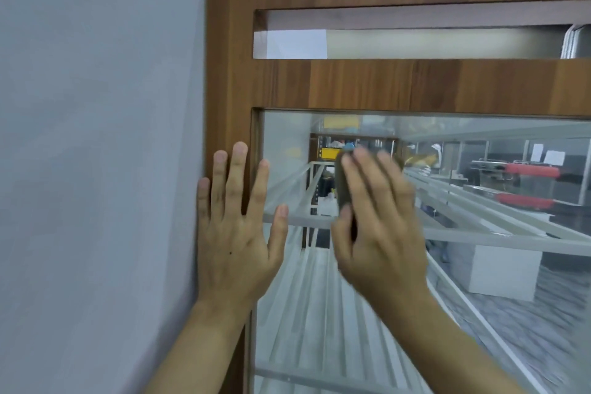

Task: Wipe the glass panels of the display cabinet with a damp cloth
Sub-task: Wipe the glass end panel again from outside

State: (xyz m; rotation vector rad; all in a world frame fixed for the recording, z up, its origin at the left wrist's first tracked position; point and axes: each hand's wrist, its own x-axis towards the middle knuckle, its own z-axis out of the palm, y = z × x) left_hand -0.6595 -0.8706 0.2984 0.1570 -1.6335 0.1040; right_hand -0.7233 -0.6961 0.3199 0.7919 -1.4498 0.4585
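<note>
A wooden display cabinet fills the view, with a large glass panel set below its upper rail. My left hand lies flat with fingers spread over the cabinet's left wooden frame, its thumb on the glass edge. My right hand presses a dark cloth against the glass near the panel's upper left. The right hand is blurred. Only the cloth's left edge shows; the palm hides the remainder.
A grey wall meets the cabinet's left side. White shelves show behind the glass. A narrow slot opens in the wood above the panel. Reflections of a room with red-handled items show on the right.
</note>
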